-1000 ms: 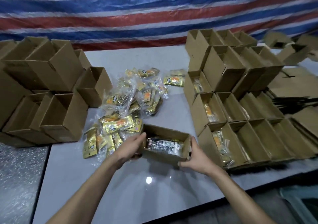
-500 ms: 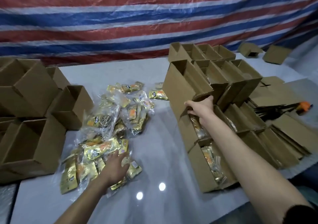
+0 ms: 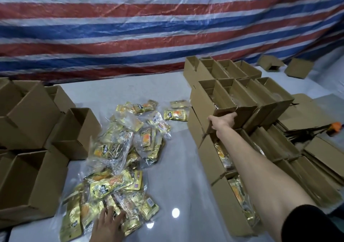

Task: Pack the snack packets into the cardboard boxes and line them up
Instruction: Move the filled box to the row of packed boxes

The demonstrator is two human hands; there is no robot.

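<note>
**Upper-row box placement: alignment not yet confirmed**

By the table's [image 3: 178, 182] near edge, the left hand [image 3: 108, 223] lay flat with straight fingers on the heap of snack packets [image 3: 115, 184], grasping nothing. Along the right edge, the filled lower boxes [image 3: 210, 160] stood in line beneath the outstretched right arm. Farther back, the right hand [image 3: 222, 120] clasped the near end of a cardboard box [image 3: 208, 100] at the left end of the upper row [image 3: 247, 96]. In my judgement, the box should be pressed flush against its neighbour, ends level, before release. The stack beneath looked liable to shift.
</note>
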